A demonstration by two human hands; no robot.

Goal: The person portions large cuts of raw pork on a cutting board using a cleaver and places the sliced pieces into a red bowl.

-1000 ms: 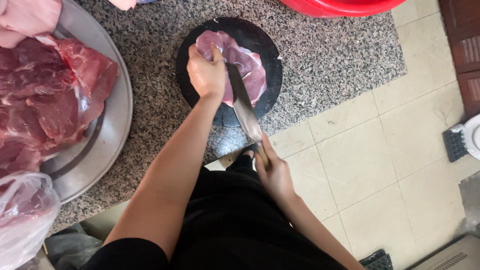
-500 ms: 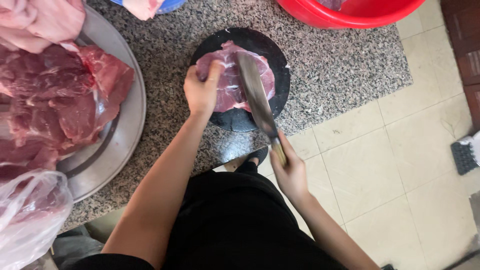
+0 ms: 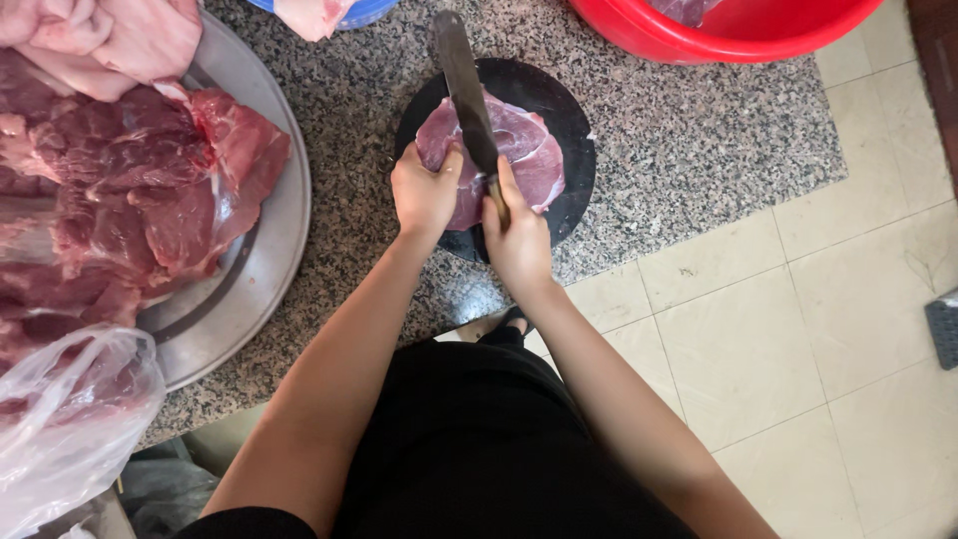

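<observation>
A slab of pink raw meat (image 3: 529,150) lies on a round black cutting board (image 3: 569,110) on the speckled granite counter. My left hand (image 3: 424,195) presses on the meat's left edge, fingers curled over it. My right hand (image 3: 517,235) grips the handle of a long knife (image 3: 462,85), whose blade runs across the meat and points away from me past the board's far rim. Both hands sit close together at the board's near side.
A large metal tray (image 3: 264,269) at the left holds big chunks of red meat (image 3: 130,190). A clear plastic bag (image 3: 70,419) sits at the lower left. A red basin (image 3: 728,30) stands at the far right, a blue bowl (image 3: 359,12) at the top. Tiled floor (image 3: 798,329) lies to the right.
My right hand has moved up from beyond the counter edge onto the board, and the knife has swung from angled over the board's right side to lying across the meat. The left hand stayed on the meat.
</observation>
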